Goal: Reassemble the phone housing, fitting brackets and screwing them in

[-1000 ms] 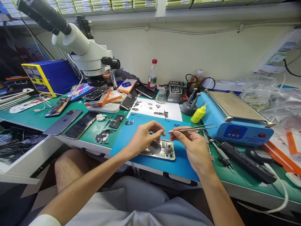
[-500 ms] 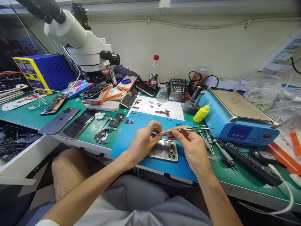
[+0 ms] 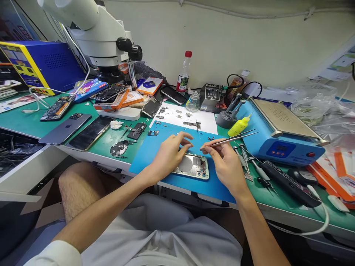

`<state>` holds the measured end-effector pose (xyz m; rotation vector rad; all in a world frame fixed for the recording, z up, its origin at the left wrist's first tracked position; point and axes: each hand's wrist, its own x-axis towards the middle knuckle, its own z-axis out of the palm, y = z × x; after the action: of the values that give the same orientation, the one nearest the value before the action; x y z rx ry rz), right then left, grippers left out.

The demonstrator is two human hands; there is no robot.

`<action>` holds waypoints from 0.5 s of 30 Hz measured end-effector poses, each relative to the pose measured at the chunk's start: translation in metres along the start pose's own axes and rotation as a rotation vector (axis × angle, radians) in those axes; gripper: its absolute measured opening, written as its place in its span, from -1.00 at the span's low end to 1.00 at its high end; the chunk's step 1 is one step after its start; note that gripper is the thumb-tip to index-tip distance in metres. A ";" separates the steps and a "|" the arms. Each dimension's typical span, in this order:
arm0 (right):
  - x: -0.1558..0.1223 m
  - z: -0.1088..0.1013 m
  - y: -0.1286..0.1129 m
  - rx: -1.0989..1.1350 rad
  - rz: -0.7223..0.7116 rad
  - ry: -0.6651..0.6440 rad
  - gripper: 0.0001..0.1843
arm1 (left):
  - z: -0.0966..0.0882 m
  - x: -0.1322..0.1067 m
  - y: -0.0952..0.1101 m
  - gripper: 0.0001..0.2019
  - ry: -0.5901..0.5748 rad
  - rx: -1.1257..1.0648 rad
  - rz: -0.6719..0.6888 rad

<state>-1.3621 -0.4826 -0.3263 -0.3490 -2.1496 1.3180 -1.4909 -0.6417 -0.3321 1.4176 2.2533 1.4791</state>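
Observation:
My right hand (image 3: pixel 226 159) is closed around tweezers (image 3: pixel 235 138), whose tips point up and to the right. Its thumb and forefinger meet near 'their' fingertips; whether a small part is between them I cannot make out. My left hand (image 3: pixel 170 153) hovers at the near left with thumb and fingers apart, nothing visible in them. Under it lies an opened phone housing (image 3: pixel 191 166), its left end hidden by the hand. The housing rests on a blue mat (image 3: pixel 155 159), with small phone parts (image 3: pixel 154 133) at the mat's far edge.
A white sheet (image 3: pixel 172 118) with small parts lies behind the mat. To the right stand a yellow bottle (image 3: pixel 239 125) and a blue heating plate machine (image 3: pixel 277 133). Phones (image 3: pixel 91 133) and a microscope (image 3: pixel 97 40) are at left; screwdrivers (image 3: pixel 260 171) lie right.
My hands have moved apart; the left hand's fingers have spread from a pinch. The tweezers stay in my right hand. The whole view has tilted downward a little.

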 end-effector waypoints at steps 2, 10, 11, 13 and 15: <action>-0.001 -0.002 0.002 -0.100 -0.031 -0.047 -0.91 | 0.000 0.002 -0.003 -0.85 -0.035 0.097 -0.010; -0.007 0.006 0.004 -0.338 -0.177 -0.131 -0.89 | 0.002 0.005 -0.007 -0.71 -0.182 0.314 0.006; -0.007 0.006 0.004 -0.354 -0.193 -0.136 -0.89 | 0.002 0.006 -0.007 -0.70 -0.187 0.324 0.003; -0.007 0.006 0.005 -0.382 -0.221 -0.139 -0.89 | 0.002 0.006 -0.007 -0.71 -0.194 0.342 -0.005; -0.007 0.006 0.007 -0.405 -0.242 -0.136 -0.89 | 0.002 0.007 -0.006 -0.71 -0.198 0.359 -0.013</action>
<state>-1.3608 -0.4874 -0.3367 -0.1505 -2.4814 0.7897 -1.4980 -0.6357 -0.3354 1.5531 2.4766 0.9105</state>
